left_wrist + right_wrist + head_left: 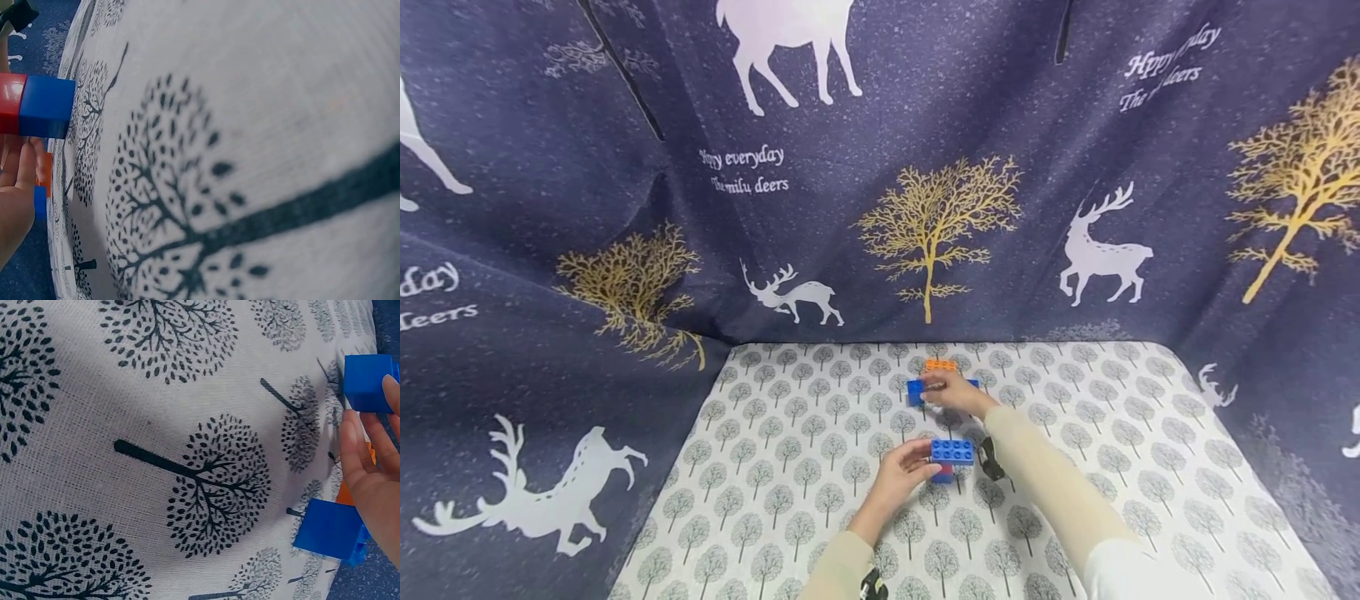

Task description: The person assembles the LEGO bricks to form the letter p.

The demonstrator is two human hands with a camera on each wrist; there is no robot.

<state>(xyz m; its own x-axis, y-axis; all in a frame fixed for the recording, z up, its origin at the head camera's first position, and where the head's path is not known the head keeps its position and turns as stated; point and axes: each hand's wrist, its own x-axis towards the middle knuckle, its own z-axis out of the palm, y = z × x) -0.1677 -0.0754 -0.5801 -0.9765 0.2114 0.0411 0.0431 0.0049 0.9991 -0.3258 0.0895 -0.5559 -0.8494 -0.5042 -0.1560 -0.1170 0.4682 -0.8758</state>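
Observation:
My left hand [901, 472] grips a small stack of toy building bricks above the cloth. On top lies a studded blue brick [952, 451], with a red brick [11, 103] and another blue brick [47, 106] beneath it. Farther back, my right hand [953, 392] pinches a blue brick [367, 384] between thumb and fingers. Past that hand sits an orange brick [940, 365]. One more blue brick [328, 529] lies on the cloth to the right, partly hidden behind the hand in the head view.
A white cloth with tree prints [790, 467] covers the table. Dark blue curtains [820, 225] with deer and trees hang behind it and at the sides. A black wrist strap [990, 460] on the right forearm is near the stack.

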